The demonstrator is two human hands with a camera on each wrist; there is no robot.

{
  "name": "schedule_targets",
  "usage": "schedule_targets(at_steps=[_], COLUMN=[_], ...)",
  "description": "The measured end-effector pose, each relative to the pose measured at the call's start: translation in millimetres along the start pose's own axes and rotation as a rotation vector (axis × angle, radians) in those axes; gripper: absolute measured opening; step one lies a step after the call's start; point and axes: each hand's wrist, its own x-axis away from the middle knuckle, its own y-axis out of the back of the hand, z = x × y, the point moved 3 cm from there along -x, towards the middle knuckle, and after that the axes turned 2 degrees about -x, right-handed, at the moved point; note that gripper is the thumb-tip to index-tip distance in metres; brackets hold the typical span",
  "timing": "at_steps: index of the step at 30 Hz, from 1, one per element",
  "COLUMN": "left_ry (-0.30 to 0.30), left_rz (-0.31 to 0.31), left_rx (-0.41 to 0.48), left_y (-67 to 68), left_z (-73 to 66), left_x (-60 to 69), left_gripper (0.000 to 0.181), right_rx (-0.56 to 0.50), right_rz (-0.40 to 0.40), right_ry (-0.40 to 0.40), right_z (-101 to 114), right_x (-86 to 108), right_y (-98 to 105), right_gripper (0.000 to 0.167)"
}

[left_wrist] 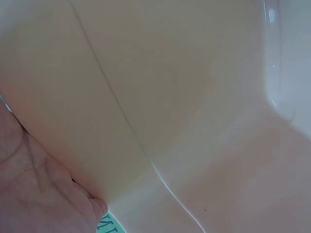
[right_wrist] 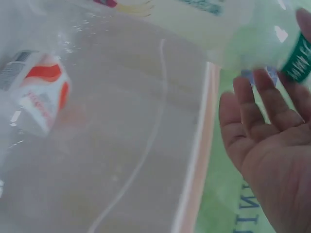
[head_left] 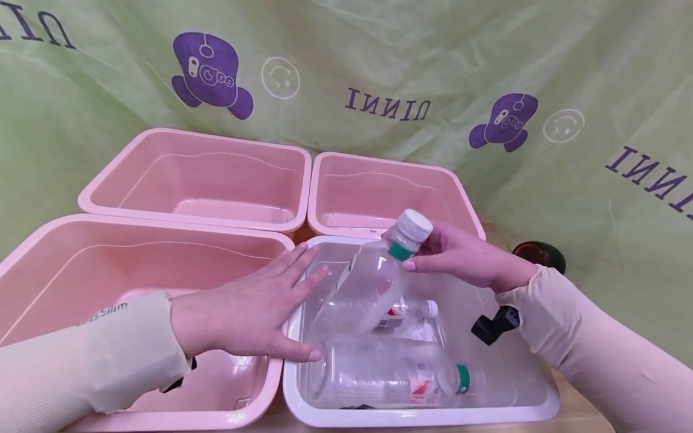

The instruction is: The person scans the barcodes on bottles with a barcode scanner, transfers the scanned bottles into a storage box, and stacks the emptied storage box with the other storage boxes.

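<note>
My right hand [head_left: 460, 255] holds a clear plastic bottle [head_left: 360, 288] near its neck, thumb on the near side. The bottle leans, white cap up and green band below it, its base down inside the white bin [head_left: 503, 415]. In the right wrist view, the fingers of the right hand [right_wrist: 277, 131] lie beside the green band [right_wrist: 297, 60]. My left hand [head_left: 254, 307] spreads straight fingers over the rims where the pink and white bins meet. A second clear bottle [head_left: 379, 373] lies in the white bin, as does a smaller white-capped bottle [head_left: 397, 310] behind it.
Pink bins stand at front left [head_left: 70, 231], back left [head_left: 189, 135] and back right [head_left: 390, 161]. A dark rounded object [head_left: 541, 255] sits beyond the right wrist. A green printed cloth [head_left: 346, 54] hangs close behind the bins.
</note>
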Motion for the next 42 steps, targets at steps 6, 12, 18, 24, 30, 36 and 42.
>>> schedule_targets(at_steps=[6, 12, 18, 24, 30, 36, 42], left_ry=[0.003, -0.001, -0.01, -0.005, -0.007, 0.007, 0.008], left_rz=[0.001, 0.001, -0.013, -0.001, -0.006, -0.009, -0.01], left_rx=[-0.006, -0.01, -0.002, 0.004, -0.002, -0.004, -0.036], left_y=[1.9, 4.1, 3.2, 2.6, 2.4, -0.3, -1.0], left_z=[0.4, 0.7, 1.2, 1.1, 0.9, 0.3, -1.4], left_x=[-0.6, -0.5, -0.5, -0.7, -0.8, 1.8, 0.9], left_gripper=[0.114, 0.113, 0.112, 0.112, 0.111, 0.111, 0.11], right_rx=[0.087, 0.284, 0.333, 0.469, 0.458, 0.153, -0.45], right_rz=[-0.211, -0.177, -0.016, -0.198, -0.428, -0.58, -0.605], right_ry=[0.048, 0.091, 0.16, 0.074, -0.086, -0.041, 0.172], right_z=[18, 21, 29, 31, 28, 24, 19], right_x=[5.4, 5.5, 8.3, 14.9, 22.5, 31.7, 46.9], right_y=[9, 5, 4, 14, 41, 74, 101], right_gripper=[0.056, 0.055, 0.055, 0.043, 0.042, 0.025, 0.016])
